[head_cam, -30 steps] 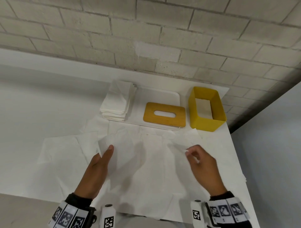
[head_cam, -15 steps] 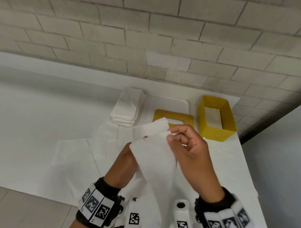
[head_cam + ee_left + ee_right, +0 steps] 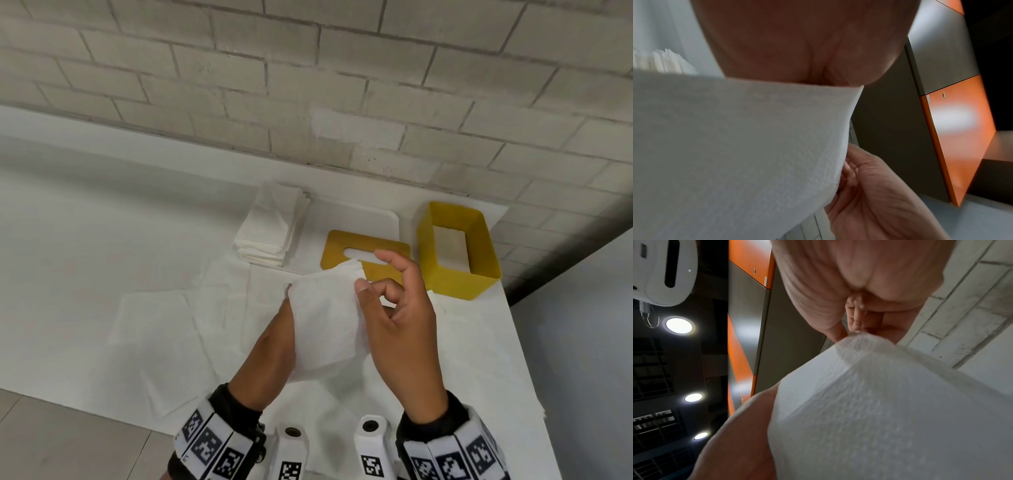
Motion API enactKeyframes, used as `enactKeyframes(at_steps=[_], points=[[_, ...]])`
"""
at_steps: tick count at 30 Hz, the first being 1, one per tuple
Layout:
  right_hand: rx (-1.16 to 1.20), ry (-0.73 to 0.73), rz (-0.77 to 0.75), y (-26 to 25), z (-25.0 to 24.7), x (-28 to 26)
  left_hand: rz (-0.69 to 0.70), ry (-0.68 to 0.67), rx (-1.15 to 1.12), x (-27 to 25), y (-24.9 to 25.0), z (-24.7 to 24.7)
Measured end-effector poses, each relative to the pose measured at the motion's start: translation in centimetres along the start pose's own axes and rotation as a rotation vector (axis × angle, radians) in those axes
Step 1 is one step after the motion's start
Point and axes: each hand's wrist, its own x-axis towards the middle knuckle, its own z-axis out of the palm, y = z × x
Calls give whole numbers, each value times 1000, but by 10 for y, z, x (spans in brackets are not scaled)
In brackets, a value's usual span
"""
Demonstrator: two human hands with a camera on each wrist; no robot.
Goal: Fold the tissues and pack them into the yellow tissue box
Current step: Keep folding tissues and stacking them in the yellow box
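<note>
I hold a white folded tissue (image 3: 325,318) up above the table between both hands. My left hand (image 3: 274,346) grips its left edge, with the fingers hidden behind the paper. My right hand (image 3: 368,293) pinches the right edge under its thumb, the index finger raised free. The tissue (image 3: 735,146) fills the left wrist view below the palm, and the tissue (image 3: 879,418) covers most of the right wrist view. The yellow tissue box (image 3: 479,274) stands open at the back right with white tissue inside. Its yellow slotted lid (image 3: 339,243) lies flat left of it.
A stack of folded tissues (image 3: 274,233) sits at the left end of a white tray (image 3: 352,219). Unfolded tissues (image 3: 154,325) are spread over the white table. A brick wall (image 3: 308,85) runs behind. The table's right edge lies just past the box.
Both hands left the flat sheets, lifted one tissue off the table and brought it together. It hung long half a second ago and is now a shorter folded piece.
</note>
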Motion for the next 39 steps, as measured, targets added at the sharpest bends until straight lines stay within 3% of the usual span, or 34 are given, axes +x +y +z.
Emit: enactKeyframes(at_steps=[5,10,15,19,21,27,35,39], points=[[-15,17,-9,6,0,-1,35,-203,-70,-5,-5,-4],[-40,9,18,11,2,-2,104,-234,109,-2,-11,-11],[-70,-7,39,12,4,-4,101,-252,87,-3,-9,-10],[-50,-31,91,20,1,-1,63,-129,44,0,-13,-22],[-67,-80,180,40,-4,2,69,11,-49,3,-14,-42],[-539,-386,483,131,-19,0,59,304,-159,-1,-21,-109],[-683,-345,465,147,5,-5,36,387,-155,-17,-43,-135],[-632,-293,491,144,15,1,11,393,-144,-17,-44,-130]])
